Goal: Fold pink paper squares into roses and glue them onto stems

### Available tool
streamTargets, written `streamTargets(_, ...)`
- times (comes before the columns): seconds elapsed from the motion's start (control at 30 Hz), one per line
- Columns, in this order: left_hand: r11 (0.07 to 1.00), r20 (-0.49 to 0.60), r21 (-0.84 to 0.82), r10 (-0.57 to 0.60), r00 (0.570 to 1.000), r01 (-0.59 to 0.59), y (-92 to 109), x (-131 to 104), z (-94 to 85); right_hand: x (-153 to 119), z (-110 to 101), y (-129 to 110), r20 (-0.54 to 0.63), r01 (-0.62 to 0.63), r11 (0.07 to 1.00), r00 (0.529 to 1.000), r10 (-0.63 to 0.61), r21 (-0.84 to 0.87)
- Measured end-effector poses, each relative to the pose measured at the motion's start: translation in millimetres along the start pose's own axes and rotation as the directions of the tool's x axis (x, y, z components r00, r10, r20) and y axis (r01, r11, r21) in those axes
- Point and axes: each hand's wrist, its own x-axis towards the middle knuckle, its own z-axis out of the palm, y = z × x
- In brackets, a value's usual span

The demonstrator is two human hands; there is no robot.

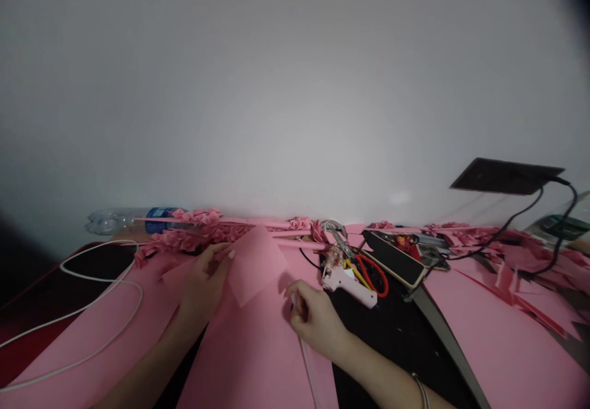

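Observation:
A small square of pink paper [258, 264] stands tilted over a larger pink sheet [258, 360]. My left hand [208, 277] is closed on the square's left edge, thumb against the paper. To the right of the square, my right hand [316, 320] is curled closed, fingertips pressed together. A small whitish bit shows at those fingertips, too little to name. Below this hand a narrow pale strip [308, 369] runs down along the large sheet; whether the hand holds it I cannot tell.
A pale pink glue gun [350, 287], red-handled scissors [375, 273] and a phone [394, 258] lie right of centre. Folded pink paper flowers [184, 240] line the wall. A plastic bottle [117, 220], white cable [99, 280] and dark panel [507, 175] flank them.

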Motion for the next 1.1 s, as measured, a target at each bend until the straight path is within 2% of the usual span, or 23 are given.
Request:
streamTargets(0.1, 0.963, 0.020, -0.225, -0.150, 0.988, 0.151, 0.0, -0.1, 1.0, 0.1, 1.5, 1.2, -0.015, 0.010, 0.999, 1.000, -0.010, 0.035)
streamTargets(0.17, 0.937, 0.036, -0.297, -0.184, 0.982, 0.186, 2.1, -0.3, 1.6, 0.5, 2.0, 2.9, -0.024, 0.010, 0.999, 1.000, -0.008, 0.053)
streamTargets(0.3, 0.910, 0.049, -0.347, -0.223, 0.974, 0.226, 9.1, -1.0, 2.0, 2.0, 2.5, 6.3, -0.034, 0.013, 0.997, 0.999, -0.010, 0.076)
streamTargets(0.5, 0.916, 0.053, -0.324, -0.231, 0.971, 0.236, 11.2, -1.7, 2.5, 2.6, 1.3, 3.4, -0.017, -0.011, 0.993, 1.000, 0.013, 0.118)
streamTargets(0.6, 0.882, 0.117, -0.394, -0.233, 0.965, 0.260, 7.0, -2.6, 5.8, 1.4, 0.1, 2.6, -0.059, -0.010, 0.985, 0.998, 0.021, 0.173)
streamTargets(0.7, 0.819, 0.226, -0.486, -0.221, 0.949, 0.306, 8.4, -4.9, 9.2, 0.0, -0.4, 3.1, -0.144, -0.002, 0.961, 0.989, 0.043, 0.276)
streamTargets(0.8, 0.784, 0.301, -0.518, -0.206, 0.931, 0.341, 15.5, -7.3, 10.3, -0.2, 0.4, 3.7, -0.202, -0.028, 0.895, 0.971, 0.131, 0.445)
streamTargets(0.87, 0.767, 0.345, -0.527, -0.200, 0.917, 0.366, 19.1, -8.2, 10.3, 0.5, 1.5, 3.9, -0.192, -0.059, 0.821, 0.960, 0.202, 0.568)
streamTargets(0.93, 0.745, 0.392, -0.534, -0.201, 0.898, 0.400, 19.7, -8.5, 10.8, 1.3, 3.0, 4.4, -0.168, -0.084, 0.783, 0.957, 0.235, 0.616)
streamTargets(1.1, 0.627, 0.486, -0.601, -0.207, 0.849, 0.496, 15.2, -9.4, 13.7, 1.0, 8.1, 8.1, -0.084, -0.143, 0.802, 0.969, 0.233, 0.579)
